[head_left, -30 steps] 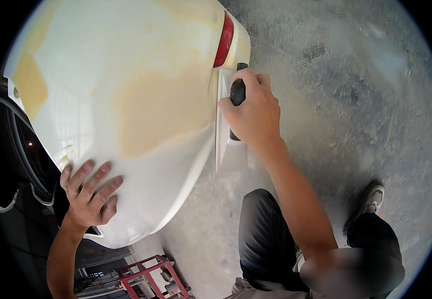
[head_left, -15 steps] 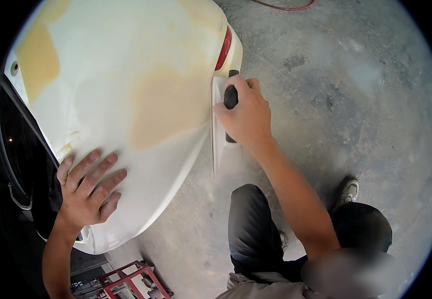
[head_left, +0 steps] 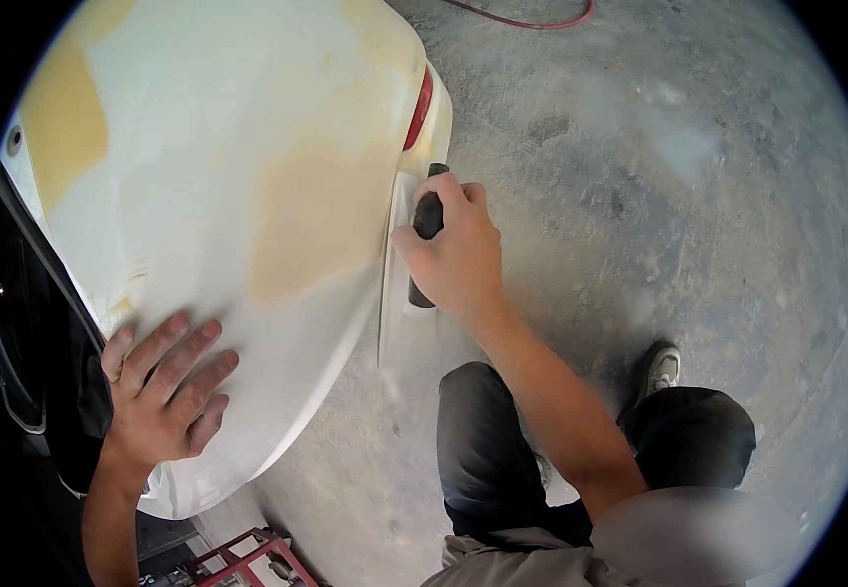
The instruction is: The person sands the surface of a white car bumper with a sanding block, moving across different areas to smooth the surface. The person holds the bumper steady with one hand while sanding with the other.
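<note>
A white car body panel (head_left: 199, 98) with yellowish and beige patches fills the left half, a red tail light (head_left: 419, 108) at its right edge. My right hand (head_left: 458, 245) grips the black handle (head_left: 429, 210) of a long pale sanding block (head_left: 394, 333), which lies along that edge below the light; whether its whole face touches is unclear. My left hand (head_left: 164, 391) rests open on the lower left of the panel, fingers spread and dusty, near a dark glass or trim edge (head_left: 42, 254).
A red-framed cart or rack (head_left: 248, 558) stands at the bottom left below the car. A red hose (head_left: 541, 22) lies on the grey concrete floor (head_left: 688, 245) at the top. My bent knee (head_left: 473, 421) and a shoe (head_left: 664, 367) show at lower right.
The view has shifted, bringing the red hose in at the top. My right hand and block have slid slightly toward me, away from the tail light. My left hand stays on the panel.
</note>
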### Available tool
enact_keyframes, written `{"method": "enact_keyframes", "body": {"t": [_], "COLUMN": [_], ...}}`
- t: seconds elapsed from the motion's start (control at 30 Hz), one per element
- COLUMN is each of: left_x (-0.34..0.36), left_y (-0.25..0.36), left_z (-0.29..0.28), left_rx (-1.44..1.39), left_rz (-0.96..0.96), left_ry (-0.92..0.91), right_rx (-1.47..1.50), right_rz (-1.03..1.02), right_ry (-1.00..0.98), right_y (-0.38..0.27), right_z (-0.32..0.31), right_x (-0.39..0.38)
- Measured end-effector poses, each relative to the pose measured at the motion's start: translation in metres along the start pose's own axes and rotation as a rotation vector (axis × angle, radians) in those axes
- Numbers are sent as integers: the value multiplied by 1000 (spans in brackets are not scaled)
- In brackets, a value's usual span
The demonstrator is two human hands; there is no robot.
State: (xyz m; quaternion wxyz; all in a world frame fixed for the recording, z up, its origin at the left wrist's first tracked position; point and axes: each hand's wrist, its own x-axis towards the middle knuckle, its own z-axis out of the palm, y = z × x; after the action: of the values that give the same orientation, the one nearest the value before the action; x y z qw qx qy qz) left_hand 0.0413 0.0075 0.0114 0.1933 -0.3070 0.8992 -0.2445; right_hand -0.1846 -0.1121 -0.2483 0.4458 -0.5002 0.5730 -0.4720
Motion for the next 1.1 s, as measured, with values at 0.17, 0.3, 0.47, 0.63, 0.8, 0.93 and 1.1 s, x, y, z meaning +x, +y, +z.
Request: {"method": "enact_keyframes", "body": {"t": [0.17,0.3,0.47,0.63,0.8,0.93,1.1], "left_x": [4,-2,3,1,-1,4,1], "left_y": [-1,0,-2,-3,-3,-3,-5], "left_z": [0,-1,1,3,3,4,4], "left_rx": [-5,-20,-28,-32,-39,-28,-20], "left_rz": [8,1,15,8,20,27,25], "left_ry": [13,13,28,39,49,47,48], "right_rx": [-82,24,-33,-150,-161,-242,-144], "right_rz": [28,15,12,-93,-132,-21,-128], "right_ry": [61,3,-12,46,7,-27,18], "right_y": [1,-3,0,21,8,15,10], "right_z": [0,2,-2,3,-1,-3,2], "right_x": [19,-8,1,12,-2,24,-6]}}
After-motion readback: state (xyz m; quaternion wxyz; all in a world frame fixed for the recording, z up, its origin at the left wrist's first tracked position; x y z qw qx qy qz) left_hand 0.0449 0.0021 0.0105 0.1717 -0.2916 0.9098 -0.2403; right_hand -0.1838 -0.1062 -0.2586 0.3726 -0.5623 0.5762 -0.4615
